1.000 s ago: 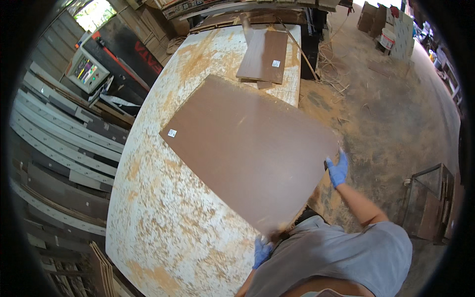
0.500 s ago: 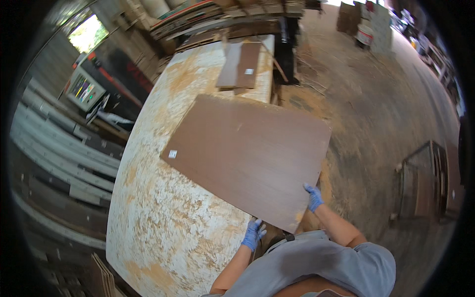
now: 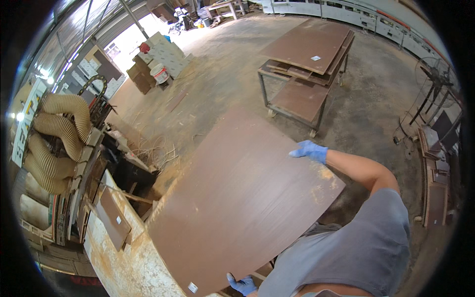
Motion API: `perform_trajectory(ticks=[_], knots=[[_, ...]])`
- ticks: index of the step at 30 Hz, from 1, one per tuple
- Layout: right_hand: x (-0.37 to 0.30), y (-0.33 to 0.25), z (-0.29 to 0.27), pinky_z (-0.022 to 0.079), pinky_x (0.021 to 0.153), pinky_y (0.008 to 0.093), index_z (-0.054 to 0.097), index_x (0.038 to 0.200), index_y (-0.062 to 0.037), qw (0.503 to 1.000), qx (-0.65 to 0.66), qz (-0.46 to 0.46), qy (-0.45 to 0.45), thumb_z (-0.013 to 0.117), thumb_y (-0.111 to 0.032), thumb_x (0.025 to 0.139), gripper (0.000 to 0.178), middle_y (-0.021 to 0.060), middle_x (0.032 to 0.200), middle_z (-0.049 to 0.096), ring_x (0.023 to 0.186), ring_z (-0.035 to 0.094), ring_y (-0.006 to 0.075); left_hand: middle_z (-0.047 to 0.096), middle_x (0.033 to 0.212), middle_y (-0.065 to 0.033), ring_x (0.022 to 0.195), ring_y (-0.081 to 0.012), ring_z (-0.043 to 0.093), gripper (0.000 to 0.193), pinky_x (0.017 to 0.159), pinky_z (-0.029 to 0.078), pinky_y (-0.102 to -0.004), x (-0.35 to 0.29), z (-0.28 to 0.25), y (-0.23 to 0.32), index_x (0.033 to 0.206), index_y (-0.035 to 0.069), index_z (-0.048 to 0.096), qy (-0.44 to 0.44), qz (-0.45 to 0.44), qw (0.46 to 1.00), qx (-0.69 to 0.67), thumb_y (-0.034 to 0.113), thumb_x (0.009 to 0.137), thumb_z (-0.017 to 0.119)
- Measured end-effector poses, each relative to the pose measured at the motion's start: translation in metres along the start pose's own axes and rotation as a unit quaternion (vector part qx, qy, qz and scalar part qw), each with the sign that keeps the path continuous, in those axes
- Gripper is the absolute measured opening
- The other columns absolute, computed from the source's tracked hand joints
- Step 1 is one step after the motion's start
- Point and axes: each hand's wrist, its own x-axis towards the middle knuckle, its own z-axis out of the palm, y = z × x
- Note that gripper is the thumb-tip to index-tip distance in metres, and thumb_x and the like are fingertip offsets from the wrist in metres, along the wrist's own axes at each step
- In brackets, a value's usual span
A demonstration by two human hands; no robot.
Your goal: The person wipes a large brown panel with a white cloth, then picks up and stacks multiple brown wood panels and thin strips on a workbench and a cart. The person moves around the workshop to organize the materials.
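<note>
A large brown wood-grain panel (image 3: 237,198) is held in front of me, tilted across the view, with a white label at its lower corner and sawdust on its surface. My right hand (image 3: 308,150), in a blue glove, is closed on the panel's right edge. Lower down, my left hand (image 3: 242,284), gloved in blue too, grips the near edge, its fingers partly hidden. The panel's left part overlaps a worn white table (image 3: 116,265) dusted with sawdust. A smaller labelled brown board (image 3: 113,218) lies on that table.
A wheeled metal cart (image 3: 319,116) with stacked brown panels (image 3: 311,42) stands ahead to the right. Ribbed hoses (image 3: 67,111) are at left. A white bucket (image 3: 159,74) stands by cartons farther back. A fan (image 3: 435,76) is at far right. Offcut strips litter the floor.
My view has swung right, bringing the cart and fan into sight. The panel has moved off much of the table toward the right, with both hands still on it.
</note>
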Motion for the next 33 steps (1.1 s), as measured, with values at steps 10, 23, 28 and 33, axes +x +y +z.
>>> perform_trajectory(ticks=[10, 23, 28, 33], knots=[[-0.226, 0.048, -0.197, 0.047, 0.084, 0.0338, 0.057, 0.116, 0.0042, 0.918, 0.194, -0.065, 0.341, 0.062, -0.026, 0.083, 0.045, 0.0113, 0.104, 0.063, 0.092, 0.060, 0.0212, 0.060, 0.107, -0.0108, 0.100, -0.0256, 0.058, 0.032, 0.087, 0.050, -0.0410, 0.094, 0.251, -0.138, 0.109, 0.003, 0.056, -0.247, -0.216, 0.941, 0.082, 0.014, 0.079, 0.063], [-0.108, 0.160, -0.197, 0.046, 0.086, 0.0350, 0.055, 0.116, 0.0017, 0.783, 0.362, -0.050, 0.504, 0.067, -0.034, 0.082, 0.051, 0.0084, 0.113, 0.059, 0.096, 0.058, 0.0212, 0.063, 0.110, -0.0090, 0.095, -0.0228, 0.063, 0.032, 0.082, 0.054, -0.0377, 0.201, 0.518, -0.412, 0.111, 0.007, 0.056, -0.458, -0.421, 0.743, 0.248, 0.021, 0.083, 0.064], [0.030, 0.097, -0.204, 0.047, 0.083, 0.0453, 0.051, 0.123, -0.0122, 0.754, 0.491, -0.013, 0.436, 0.068, -0.034, 0.081, 0.051, 0.0095, 0.119, 0.054, 0.106, 0.052, 0.0254, 0.062, 0.104, -0.0037, 0.080, -0.0171, 0.061, 0.042, 0.066, 0.055, -0.0350, 0.146, 0.478, -0.379, 0.122, 0.014, 0.051, -0.418, -0.440, 0.735, 0.303, 0.028, 0.085, 0.063], [0.184, 0.054, -0.239, 0.050, 0.078, 0.0449, 0.044, 0.128, -0.0151, 0.739, 0.489, 0.039, 0.461, 0.063, -0.037, 0.085, 0.052, 0.0075, 0.123, 0.054, 0.105, 0.056, 0.0268, 0.058, 0.116, -0.0066, 0.094, -0.0207, 0.059, 0.048, 0.076, 0.052, -0.0378, 0.242, 0.433, -0.309, 0.128, 0.015, 0.045, -0.362, -0.344, 0.771, 0.396, 0.027, 0.085, 0.063]])
